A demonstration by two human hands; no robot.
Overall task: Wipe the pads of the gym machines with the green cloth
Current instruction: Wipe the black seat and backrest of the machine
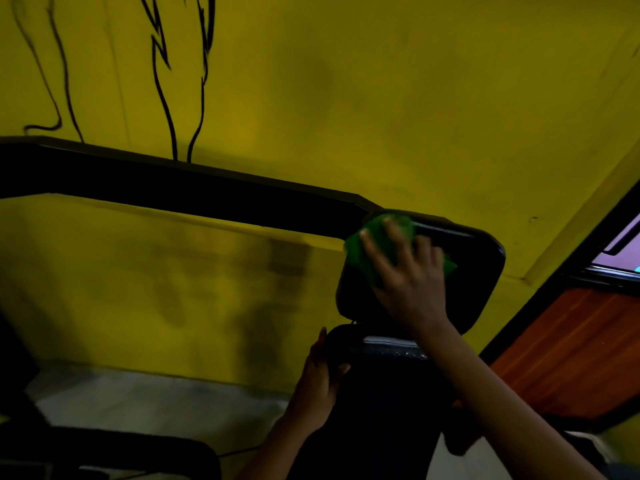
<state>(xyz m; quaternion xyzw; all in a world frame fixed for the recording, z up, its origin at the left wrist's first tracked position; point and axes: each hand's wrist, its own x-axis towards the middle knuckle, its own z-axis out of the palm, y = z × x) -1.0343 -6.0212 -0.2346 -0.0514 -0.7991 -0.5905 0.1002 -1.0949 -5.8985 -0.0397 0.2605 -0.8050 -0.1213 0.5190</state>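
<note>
A black upper pad (474, 271) of a gym machine stands at the right of the head view, in front of a yellow wall. The green cloth (374, 247) lies flat against the pad's upper left part. My right hand (405, 275) presses on the cloth with spread, fairly straight fingers. Below it is a second black pad (388, 386), the seat back. My left hand (318, 379) grips the left edge of this lower pad, thumb on its front and fingers behind it.
A thick black frame bar (194, 192) of the machine runs from the left edge to the upper pad. A wooden panel (571, 351) and a window edge (623, 244) are at the right. Grey floor (156, 400) shows lower left, with another dark machine part (138, 455) at the bottom.
</note>
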